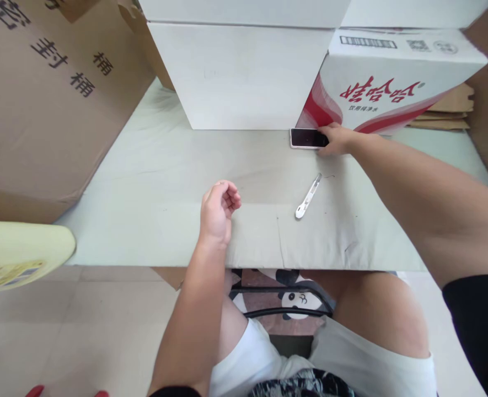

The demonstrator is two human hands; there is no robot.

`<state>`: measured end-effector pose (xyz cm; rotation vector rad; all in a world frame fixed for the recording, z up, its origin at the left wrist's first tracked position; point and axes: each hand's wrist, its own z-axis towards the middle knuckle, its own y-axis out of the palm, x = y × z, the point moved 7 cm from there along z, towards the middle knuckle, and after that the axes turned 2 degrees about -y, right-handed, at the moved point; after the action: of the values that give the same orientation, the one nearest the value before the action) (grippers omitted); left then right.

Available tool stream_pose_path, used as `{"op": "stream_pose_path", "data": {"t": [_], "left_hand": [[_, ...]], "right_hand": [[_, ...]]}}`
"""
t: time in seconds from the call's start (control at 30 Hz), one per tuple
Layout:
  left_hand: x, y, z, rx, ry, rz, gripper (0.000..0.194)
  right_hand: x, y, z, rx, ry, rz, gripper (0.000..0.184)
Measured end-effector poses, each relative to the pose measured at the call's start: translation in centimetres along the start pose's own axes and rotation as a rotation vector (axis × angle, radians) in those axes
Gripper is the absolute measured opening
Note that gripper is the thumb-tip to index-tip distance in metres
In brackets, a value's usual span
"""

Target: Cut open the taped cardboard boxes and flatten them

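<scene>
My right hand (335, 140) reaches across to the back of the table and grips the right end of a smartphone (305, 138), thumb at its near edge and fingers at its far edge. The phone lies face up with a dark screen and a pale rim, close to the foot of the boxes. Left of centre, my left hand (220, 209) rests with its fingers loosely curled and apart from the thumb; nothing shows in it. Between the hands and nearer to me lies a white utility knife (309, 196), slanted on the cloth.
A plain white box (244, 77) and a red-and-white water carton (384, 88) stand along the back. A large brown carton (53, 121) fills the left, above a pale yellow object (24, 248). Folded cardboard (446, 113) lies back right. Pale cloth covers the table (144, 220).
</scene>
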<state>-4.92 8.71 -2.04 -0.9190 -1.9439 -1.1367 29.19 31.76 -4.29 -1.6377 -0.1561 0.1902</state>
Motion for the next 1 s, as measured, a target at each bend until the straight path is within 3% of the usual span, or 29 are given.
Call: {"op": "stream_pose_path", "data": {"t": [0.13,0.57,0.87,1.0], "left_hand": [[-0.2,0.4,-0.1,-0.002,-0.008,-0.011,0.017],[-0.7,1.4,0.3,-0.036,-0.007,0.016,0.018],[-1.3,1.7,0.4,-0.068,0.009,0.051,0.021],[-1.0,1.3,0.4,-0.047,-0.002,0.039,0.020]], "right_hand": [[-0.4,0.2,-0.9,-0.067,-0.091,0.001,0.061],[-0.2,0.9,-2.5,-0.026,-0.218,-0.023,0.062],[-0.7,0.8,-2.9,-0.051,-0.139,0.039,0.066],[-2.2,-0.4,-5.3,-0.017,-0.116,0.159,0.077]]}}
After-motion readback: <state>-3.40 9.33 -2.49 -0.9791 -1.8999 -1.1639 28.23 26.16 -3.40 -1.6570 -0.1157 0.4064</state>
